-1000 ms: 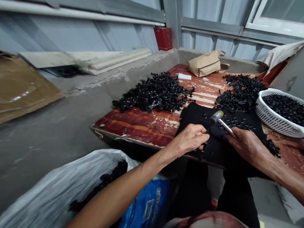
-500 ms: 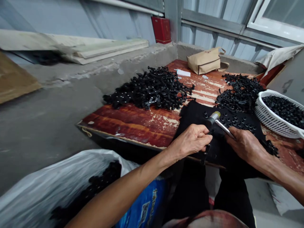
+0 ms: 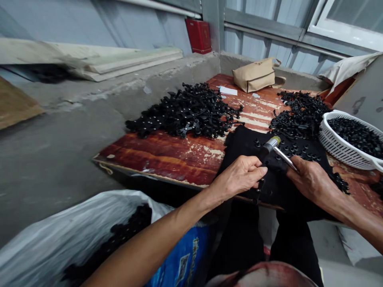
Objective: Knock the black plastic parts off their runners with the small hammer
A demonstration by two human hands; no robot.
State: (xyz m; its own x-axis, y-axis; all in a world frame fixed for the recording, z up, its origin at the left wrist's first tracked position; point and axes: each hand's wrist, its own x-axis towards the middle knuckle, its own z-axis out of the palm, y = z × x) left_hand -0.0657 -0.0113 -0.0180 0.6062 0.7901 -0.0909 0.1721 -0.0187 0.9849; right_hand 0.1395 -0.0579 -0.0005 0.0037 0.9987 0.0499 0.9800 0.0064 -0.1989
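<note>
Beside the left hand (image 3: 242, 173), red tabletop (image 3: 161, 155) spans from black pile (image 3: 188, 113) to edge (image 3: 149, 174).

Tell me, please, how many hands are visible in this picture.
2. The left hand holds a black part at the black cloth's near edge; the right hand grips the hammer. Neither is fully hidden; no other hand shows.

Left arm (image 3: 167, 231) stretched forward, left hand (image 3: 241, 175) pinching, fingers (image 3: 257, 174) curled, right hand (image 3: 311, 179) closed in grip
</note>
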